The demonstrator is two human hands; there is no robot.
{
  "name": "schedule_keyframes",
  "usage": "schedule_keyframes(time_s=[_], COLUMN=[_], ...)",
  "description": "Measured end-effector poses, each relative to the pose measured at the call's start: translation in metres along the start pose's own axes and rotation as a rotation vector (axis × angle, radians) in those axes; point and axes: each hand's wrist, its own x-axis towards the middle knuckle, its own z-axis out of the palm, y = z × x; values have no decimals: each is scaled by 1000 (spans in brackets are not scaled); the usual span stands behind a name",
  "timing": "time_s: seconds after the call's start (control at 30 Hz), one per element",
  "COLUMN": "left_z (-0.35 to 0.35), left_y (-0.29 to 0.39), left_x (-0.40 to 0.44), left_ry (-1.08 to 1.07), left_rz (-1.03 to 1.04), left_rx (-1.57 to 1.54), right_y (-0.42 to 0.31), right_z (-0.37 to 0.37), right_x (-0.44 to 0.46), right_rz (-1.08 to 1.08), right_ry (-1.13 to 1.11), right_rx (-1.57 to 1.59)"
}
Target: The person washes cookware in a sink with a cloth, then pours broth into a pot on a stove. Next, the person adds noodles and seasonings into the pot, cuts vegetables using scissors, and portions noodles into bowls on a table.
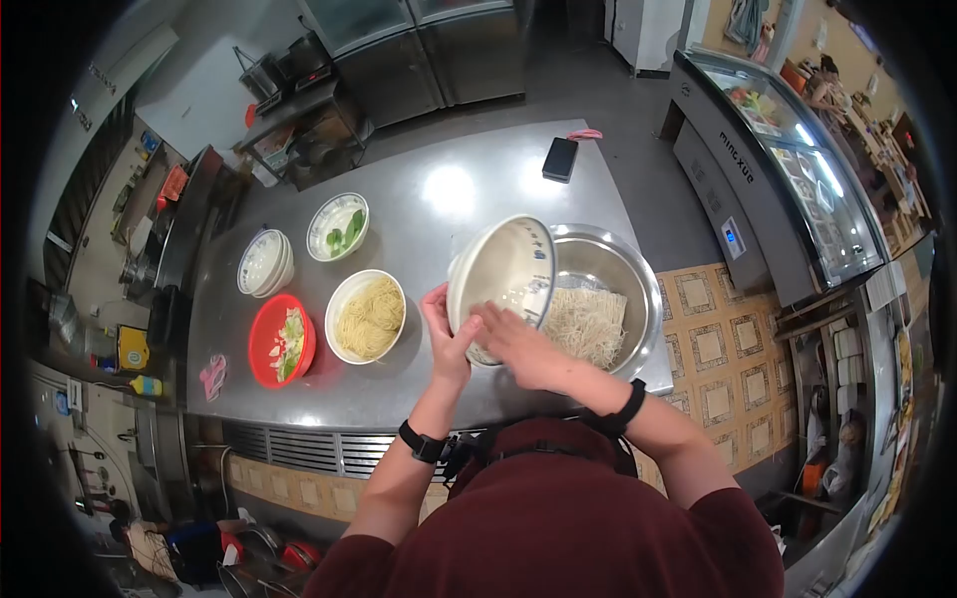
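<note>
My left hand grips a white patterned bowl by its left side, thumb toward the rim. The bowl is tilted, its opening turned to the right over the edge of a steel basin. My right hand lies across the bowl's lower part, fingers stretched out; its fingertips touch or nearly touch the inner wall. Pale thin noodles lie in the basin, right of my right hand. Left of the bowl stands a white bowl of yellow noodles.
A red bowl of chopped vegetables, a bowl with green leaves and stacked bowls stand on the steel table. A phone lies near the far edge. A glass display fridge stands to the right.
</note>
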Motion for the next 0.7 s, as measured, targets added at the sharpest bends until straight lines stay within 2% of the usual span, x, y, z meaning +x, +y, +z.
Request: schedule_keyframes(time_s=[0.07,0.13,0.2,0.23,0.27,0.33,0.4,0.5,0.53,0.57,0.63,0.67,0.7], left_z=[1,-5,-17,-27,-38,-61,-81,-135,-145,-151,-156,-161,-165], left_y=[-2,-2,0,4,8,21,39,16,12,6,-7,-11,-17], left_x=[-1,-3,-9,-13,-17,-28,-43,-79,-93,-102,-111,-116,-118], left_ry=[-96,-83,22,99,169,287,418,385,379,369,294,265,295], left_rz=[59,81,34,-12,-56,-193,-349,-537,-638,-742,-788,-803,-819], left_rx=[136,309,510,389,265,-10,-168,-262,-275,-288,-445,-525,-542], right_y=[8,27,55,70,51,45,40,60,63,62,63,59,53], right_z=[34,40,46,52,5,-23,-43,-22,-6,1,5,6,9], right_x=[3,-8,-38,-73,-72,-91,-97,-112,-120,-127,-135,-135,-134], right_rz=[8,447,642,516,474,493,669,816,693,655,564,742,667], right_ry=[-68,1,211,-5,-368,-78,95,329,234,192,106,59,108], right_rx=[-62,-59,-205,-607,-517,17,480,1190,202,117,-59,121,96])
